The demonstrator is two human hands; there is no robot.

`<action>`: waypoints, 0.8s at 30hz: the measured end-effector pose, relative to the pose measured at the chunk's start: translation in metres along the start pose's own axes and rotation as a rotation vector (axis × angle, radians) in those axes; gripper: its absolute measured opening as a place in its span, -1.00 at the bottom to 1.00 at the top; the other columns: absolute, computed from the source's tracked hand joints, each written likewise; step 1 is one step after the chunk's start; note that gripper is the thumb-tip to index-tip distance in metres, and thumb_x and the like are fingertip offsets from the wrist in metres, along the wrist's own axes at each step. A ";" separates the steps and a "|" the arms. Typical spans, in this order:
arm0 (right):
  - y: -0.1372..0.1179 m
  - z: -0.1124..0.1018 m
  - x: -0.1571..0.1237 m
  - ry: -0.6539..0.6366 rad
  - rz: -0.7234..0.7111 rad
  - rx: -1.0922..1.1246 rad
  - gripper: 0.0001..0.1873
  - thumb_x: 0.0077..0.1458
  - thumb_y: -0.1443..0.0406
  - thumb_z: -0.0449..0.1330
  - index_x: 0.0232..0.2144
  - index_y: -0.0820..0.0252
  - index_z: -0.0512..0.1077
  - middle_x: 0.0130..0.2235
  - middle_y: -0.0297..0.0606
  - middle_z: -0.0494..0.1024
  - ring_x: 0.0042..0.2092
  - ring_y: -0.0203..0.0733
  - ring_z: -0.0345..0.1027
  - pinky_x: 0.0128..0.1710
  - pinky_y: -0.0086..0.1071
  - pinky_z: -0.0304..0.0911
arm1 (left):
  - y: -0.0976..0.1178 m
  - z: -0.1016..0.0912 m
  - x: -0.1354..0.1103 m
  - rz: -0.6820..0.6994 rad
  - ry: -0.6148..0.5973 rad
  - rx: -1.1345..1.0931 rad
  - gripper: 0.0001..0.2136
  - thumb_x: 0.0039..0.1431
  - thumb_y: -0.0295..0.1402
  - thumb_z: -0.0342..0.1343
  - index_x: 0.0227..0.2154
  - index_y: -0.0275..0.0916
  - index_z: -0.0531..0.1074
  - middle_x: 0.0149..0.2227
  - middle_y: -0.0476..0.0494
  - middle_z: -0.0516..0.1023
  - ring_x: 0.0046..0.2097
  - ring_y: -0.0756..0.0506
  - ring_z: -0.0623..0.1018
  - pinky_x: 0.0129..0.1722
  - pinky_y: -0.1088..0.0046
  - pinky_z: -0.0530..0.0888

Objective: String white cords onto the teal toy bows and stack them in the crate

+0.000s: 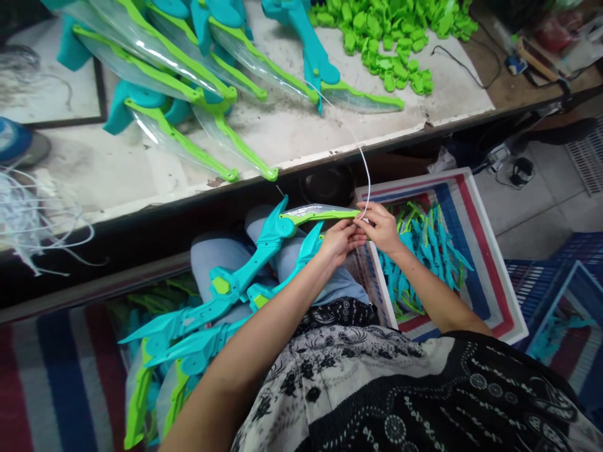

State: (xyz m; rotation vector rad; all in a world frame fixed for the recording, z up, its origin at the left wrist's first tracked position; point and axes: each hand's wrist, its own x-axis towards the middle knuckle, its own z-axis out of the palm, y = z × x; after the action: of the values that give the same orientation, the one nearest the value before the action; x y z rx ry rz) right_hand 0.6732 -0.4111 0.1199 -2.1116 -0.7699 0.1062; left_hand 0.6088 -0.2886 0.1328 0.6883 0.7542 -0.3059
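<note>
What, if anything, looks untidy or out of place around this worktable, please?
The white strings at the left look odd: they lie tangled and spill over the front edge of the worktable, whose pale top has dark smudges.

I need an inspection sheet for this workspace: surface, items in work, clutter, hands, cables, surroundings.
Surface: pale worktop, stained.
Job's things: turquoise and lime-green plastic bow-shaped piece across the lap; thin white cord at its tip.
Clutter: heap of small lime-green plastic parts, tangled white string.
Hands: left hand and right hand together at that tip.
Cables: thin black cable on the worktop.
Surroundings: white-rimmed, stripe-lined crate holding similarly coloured pieces.
</note>
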 end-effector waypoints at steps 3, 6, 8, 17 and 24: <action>0.001 0.002 0.004 -0.018 0.053 0.050 -0.88 0.10 0.24 0.20 -0.42 0.11 0.50 -0.15 -0.21 0.58 -0.09 -0.11 0.44 0.00 -0.20 0.32 | -0.003 0.006 0.002 0.048 0.070 0.039 -0.90 0.24 -0.57 0.04 -0.38 -0.31 0.37 -0.58 0.01 0.47 -0.55 0.08 0.51 -0.44 0.59 0.49; -0.001 0.004 0.011 -0.043 0.099 0.051 -0.89 0.03 0.25 0.23 -0.37 0.15 0.51 -0.21 -0.23 0.58 -0.18 -0.15 0.44 -0.13 -0.29 0.35 | -0.005 0.013 0.005 0.089 0.123 0.128 -0.86 0.21 -0.61 0.02 -0.43 -0.33 0.37 -0.59 0.02 0.47 -0.56 0.07 0.50 -0.37 0.51 0.54; -0.001 0.005 0.016 -0.080 0.129 0.020 -0.79 -0.06 0.28 0.27 -0.28 0.17 0.52 -0.25 -0.25 0.57 -0.23 -0.16 0.44 -0.16 -0.32 0.35 | -0.006 0.016 0.004 0.090 0.134 0.172 -0.83 0.20 -0.63 0.00 -0.46 -0.34 0.37 -0.60 0.01 0.47 -0.58 0.06 0.50 -0.37 0.48 0.55; 0.000 -0.007 0.036 -0.186 0.188 -0.006 -0.22 -0.14 0.29 0.31 0.20 0.14 0.31 -0.33 -0.38 0.55 -0.40 -0.29 0.35 -0.24 -0.38 0.33 | 0.047 -0.091 -0.082 0.283 0.186 0.429 -0.82 0.01 -0.33 0.29 -0.49 -0.30 0.42 -0.55 -0.10 0.55 -0.57 -0.02 0.51 -0.57 0.51 0.45; 0.021 -0.008 0.043 -0.240 0.259 0.162 0.08 -0.19 0.15 0.34 0.35 0.24 0.03 -0.33 -0.31 0.54 -0.36 -0.22 0.39 -0.27 -0.31 0.37 | 0.066 -0.267 -0.217 0.496 1.036 0.464 -0.78 -0.21 -0.14 0.31 -0.55 -0.11 0.45 -0.59 0.17 0.49 -0.51 0.00 0.41 -0.53 0.51 0.34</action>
State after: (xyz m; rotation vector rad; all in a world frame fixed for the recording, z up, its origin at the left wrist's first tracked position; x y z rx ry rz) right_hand 0.7207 -0.4016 0.1174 -2.0555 -0.5982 0.5517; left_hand 0.3494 -0.0573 0.1773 1.4791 1.4656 0.3951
